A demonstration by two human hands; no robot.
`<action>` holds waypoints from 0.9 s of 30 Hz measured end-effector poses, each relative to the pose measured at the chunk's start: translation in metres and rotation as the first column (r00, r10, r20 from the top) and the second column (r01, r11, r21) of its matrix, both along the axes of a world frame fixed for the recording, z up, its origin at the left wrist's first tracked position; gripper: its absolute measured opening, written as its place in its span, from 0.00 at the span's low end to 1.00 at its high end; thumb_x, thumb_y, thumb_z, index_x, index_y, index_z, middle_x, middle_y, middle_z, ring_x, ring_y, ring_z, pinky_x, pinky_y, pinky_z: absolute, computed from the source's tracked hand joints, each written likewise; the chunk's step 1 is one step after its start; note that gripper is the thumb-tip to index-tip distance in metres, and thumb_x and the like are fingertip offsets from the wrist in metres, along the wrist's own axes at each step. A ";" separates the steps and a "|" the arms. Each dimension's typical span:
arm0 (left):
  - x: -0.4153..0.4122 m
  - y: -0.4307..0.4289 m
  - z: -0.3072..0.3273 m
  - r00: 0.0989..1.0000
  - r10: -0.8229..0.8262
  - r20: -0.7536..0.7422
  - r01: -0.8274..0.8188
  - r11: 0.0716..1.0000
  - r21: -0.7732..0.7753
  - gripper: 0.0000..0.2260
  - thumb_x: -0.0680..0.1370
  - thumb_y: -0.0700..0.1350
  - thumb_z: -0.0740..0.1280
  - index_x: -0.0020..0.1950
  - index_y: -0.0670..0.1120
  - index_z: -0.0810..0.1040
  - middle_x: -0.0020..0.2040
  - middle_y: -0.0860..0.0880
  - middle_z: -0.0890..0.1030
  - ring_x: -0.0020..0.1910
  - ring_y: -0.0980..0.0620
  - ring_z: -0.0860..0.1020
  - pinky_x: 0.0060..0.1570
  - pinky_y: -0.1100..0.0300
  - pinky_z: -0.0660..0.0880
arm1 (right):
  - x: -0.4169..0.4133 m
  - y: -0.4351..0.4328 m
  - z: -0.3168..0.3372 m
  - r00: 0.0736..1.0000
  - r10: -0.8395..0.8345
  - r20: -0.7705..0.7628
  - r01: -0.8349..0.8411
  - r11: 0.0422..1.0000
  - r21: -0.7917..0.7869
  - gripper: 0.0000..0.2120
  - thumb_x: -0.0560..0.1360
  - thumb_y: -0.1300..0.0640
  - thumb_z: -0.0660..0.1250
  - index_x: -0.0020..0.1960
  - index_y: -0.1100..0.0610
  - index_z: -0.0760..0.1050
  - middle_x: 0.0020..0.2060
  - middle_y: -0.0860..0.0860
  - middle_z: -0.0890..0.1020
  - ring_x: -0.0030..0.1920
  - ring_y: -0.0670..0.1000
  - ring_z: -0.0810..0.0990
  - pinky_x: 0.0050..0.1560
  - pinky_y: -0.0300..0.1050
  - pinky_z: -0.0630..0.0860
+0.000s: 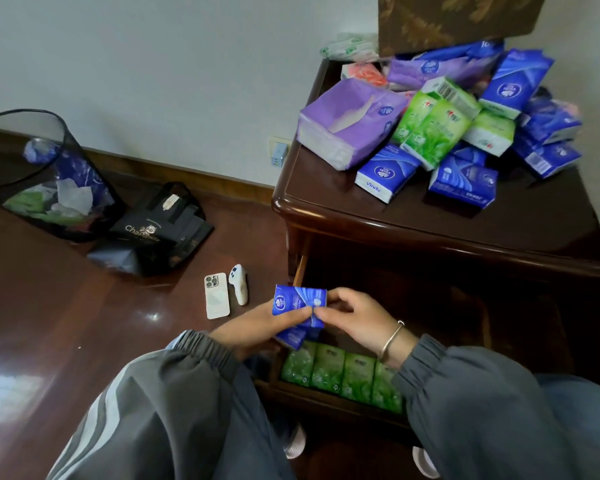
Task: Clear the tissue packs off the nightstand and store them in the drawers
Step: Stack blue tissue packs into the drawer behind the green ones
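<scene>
A small blue tissue pack [297,299] is held above the open drawer [326,398] by both hands. My left hand [257,329] grips its lower left side, with another blue pack under its fingers. My right hand [357,320] pinches the pack's right end. A row of green tissue packs [340,374] stands inside the drawer at its front. On the dark wooden nightstand [326,188] lies a heap of packs: a large purple pack [347,123], green packs [433,129] and several blue packs [385,174].
A black mesh wastebasket [45,174] with scraps leans at the left. A black paper bag [160,230] lies beside it. A white phone [217,295] and a white handheld device [239,284] rest on the wooden floor left of the drawer. A brown patterned lampshade [458,19] hangs over the nightstand.
</scene>
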State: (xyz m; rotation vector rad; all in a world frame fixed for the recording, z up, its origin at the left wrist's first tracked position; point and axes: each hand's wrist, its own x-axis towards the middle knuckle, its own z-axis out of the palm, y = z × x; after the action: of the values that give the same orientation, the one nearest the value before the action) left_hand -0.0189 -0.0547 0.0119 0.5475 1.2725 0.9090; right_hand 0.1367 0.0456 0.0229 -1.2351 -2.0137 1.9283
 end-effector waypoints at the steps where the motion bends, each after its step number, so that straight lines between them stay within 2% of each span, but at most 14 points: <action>1: 0.003 -0.001 0.000 0.998 -0.055 -0.025 0.055 0.998 0.002 0.16 0.75 0.53 0.66 0.60 0.46 0.77 0.55 0.48 0.84 0.50 0.55 0.82 0.50 0.62 0.77 | 0.005 -0.002 0.004 1.000 -0.001 0.020 0.001 1.000 -0.006 0.05 0.72 0.60 0.70 0.44 0.52 0.75 0.35 0.49 0.80 0.31 0.39 0.78 0.36 0.32 0.74; 2: 0.006 -0.003 0.001 0.994 -0.093 -0.049 0.093 0.996 -0.002 0.17 0.76 0.56 0.66 0.61 0.47 0.76 0.56 0.48 0.83 0.51 0.55 0.81 0.51 0.61 0.76 | 0.010 -0.003 0.007 0.999 -0.029 0.025 0.030 0.999 -0.041 0.06 0.72 0.61 0.70 0.43 0.53 0.74 0.33 0.49 0.79 0.28 0.38 0.77 0.33 0.32 0.74; 4: 0.012 -0.005 0.006 0.998 -0.047 -0.034 0.045 0.998 -0.046 0.18 0.76 0.59 0.65 0.61 0.51 0.75 0.55 0.50 0.83 0.46 0.57 0.80 0.44 0.63 0.74 | 0.017 -0.006 0.010 0.977 -0.214 -0.007 0.207 0.955 -0.213 0.07 0.73 0.64 0.69 0.43 0.55 0.72 0.34 0.51 0.80 0.27 0.40 0.79 0.32 0.34 0.76; 6: 0.018 -0.005 0.010 0.992 0.119 0.034 -0.117 0.991 -0.070 0.15 0.78 0.56 0.63 0.63 0.52 0.72 0.53 0.52 0.82 0.42 0.58 0.81 0.38 0.65 0.74 | 0.022 -0.009 0.013 0.888 -0.457 -0.046 0.392 0.807 -0.441 0.06 0.74 0.65 0.67 0.42 0.57 0.71 0.33 0.53 0.81 0.28 0.45 0.81 0.31 0.36 0.77; 8: 0.024 -0.002 0.012 0.963 0.269 0.033 -0.267 0.962 -0.056 0.15 0.79 0.53 0.62 0.64 0.51 0.69 0.55 0.50 0.81 0.45 0.57 0.81 0.41 0.63 0.74 | 0.026 -0.014 0.016 0.804 -0.589 -0.082 0.439 0.681 -0.587 0.05 0.75 0.66 0.64 0.42 0.59 0.71 0.30 0.54 0.83 0.29 0.47 0.83 0.31 0.37 0.79; 9: 0.028 0.000 0.012 0.949 0.314 0.013 -0.313 0.949 -0.039 0.16 0.79 0.54 0.62 0.65 0.50 0.69 0.57 0.49 0.81 0.49 0.55 0.80 0.43 0.61 0.73 | 0.027 -0.018 0.017 0.792 -0.601 -0.102 0.430 0.669 -0.606 0.04 0.75 0.66 0.64 0.43 0.59 0.72 0.29 0.53 0.83 0.29 0.48 0.83 0.32 0.38 0.80; 13: 0.055 0.005 0.008 0.898 0.440 -0.002 -0.440 0.898 -0.021 0.20 0.78 0.52 0.66 0.65 0.46 0.68 0.57 0.45 0.83 0.50 0.47 0.82 0.52 0.49 0.77 | 0.020 -0.038 0.016 0.877 -0.474 -0.082 0.393 0.805 -0.444 0.07 0.75 0.64 0.65 0.52 0.59 0.69 0.34 0.52 0.83 0.31 0.47 0.83 0.34 0.36 0.79; 16: 0.061 0.006 0.004 0.868 0.497 -0.014 -0.497 0.867 -0.029 0.20 0.78 0.47 0.68 0.65 0.41 0.68 0.58 0.38 0.81 0.50 0.43 0.81 0.59 0.43 0.76 | 0.016 -0.046 0.010 0.945 -0.318 0.072 0.324 0.941 -0.100 0.10 0.76 0.57 0.65 0.55 0.59 0.71 0.42 0.53 0.83 0.38 0.48 0.82 0.37 0.37 0.75; 18: 0.059 0.005 0.000 0.877 0.478 -0.046 -0.480 0.877 -0.025 0.19 0.78 0.46 0.68 0.65 0.40 0.69 0.59 0.36 0.80 0.54 0.41 0.81 0.61 0.42 0.75 | 0.018 -0.042 0.004 0.950 -0.254 0.183 0.229 0.963 0.144 0.13 0.77 0.52 0.64 0.57 0.58 0.74 0.51 0.52 0.81 0.50 0.51 0.80 0.47 0.38 0.71; 19: 0.058 0.003 -0.002 0.891 0.453 -0.041 -0.454 0.891 -0.018 0.18 0.78 0.46 0.68 0.64 0.40 0.70 0.59 0.36 0.80 0.56 0.41 0.80 0.61 0.43 0.75 | 0.021 -0.039 0.002 0.953 -0.237 0.188 0.203 0.962 0.184 0.14 0.77 0.50 0.64 0.58 0.57 0.75 0.52 0.50 0.80 0.51 0.49 0.79 0.47 0.36 0.71; 21: 0.053 0.001 -0.005 0.918 0.396 -0.009 -0.395 0.918 0.013 0.17 0.78 0.46 0.67 0.64 0.41 0.72 0.58 0.37 0.81 0.55 0.43 0.81 0.58 0.46 0.77 | 0.024 -0.031 0.002 0.977 -0.182 0.114 0.174 0.982 0.078 0.14 0.76 0.51 0.66 0.59 0.54 0.74 0.50 0.46 0.79 0.47 0.43 0.77 0.43 0.27 0.72; 23: 0.048 0.000 -0.006 0.948 0.317 0.018 -0.317 0.947 0.049 0.15 0.78 0.46 0.67 0.63 0.41 0.74 0.57 0.39 0.82 0.53 0.45 0.82 0.55 0.50 0.79 | 0.024 -0.023 -0.001 0.986 -0.164 0.038 0.168 0.976 -0.139 0.13 0.74 0.55 0.68 0.57 0.54 0.74 0.52 0.51 0.82 0.49 0.47 0.80 0.51 0.36 0.77; 25: 0.043 0.001 -0.010 0.979 0.191 -0.065 -0.186 0.979 0.081 0.15 0.79 0.49 0.67 0.62 0.43 0.76 0.59 0.39 0.81 0.59 0.44 0.79 0.61 0.48 0.75 | 0.027 -0.016 -0.009 0.982 -0.189 0.016 0.186 0.941 -0.284 0.13 0.72 0.59 0.70 0.57 0.56 0.76 0.53 0.57 0.82 0.52 0.52 0.81 0.58 0.49 0.77; 27: 0.039 0.004 -0.016 0.967 0.082 -0.239 -0.064 0.995 0.082 0.18 0.75 0.58 0.65 0.61 0.51 0.78 0.62 0.45 0.76 0.67 0.47 0.72 0.69 0.48 0.67 | 0.033 -0.011 -0.019 0.975 -0.216 -0.058 0.168 0.877 -0.449 0.14 0.71 0.60 0.70 0.56 0.56 0.78 0.49 0.55 0.84 0.47 0.50 0.83 0.47 0.44 0.80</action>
State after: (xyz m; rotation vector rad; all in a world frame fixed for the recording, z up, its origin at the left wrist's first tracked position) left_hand 0.0204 -0.0507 -0.0041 0.6897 1.4921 0.9757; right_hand 0.1694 0.0349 0.0035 -1.3201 -1.3772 2.3676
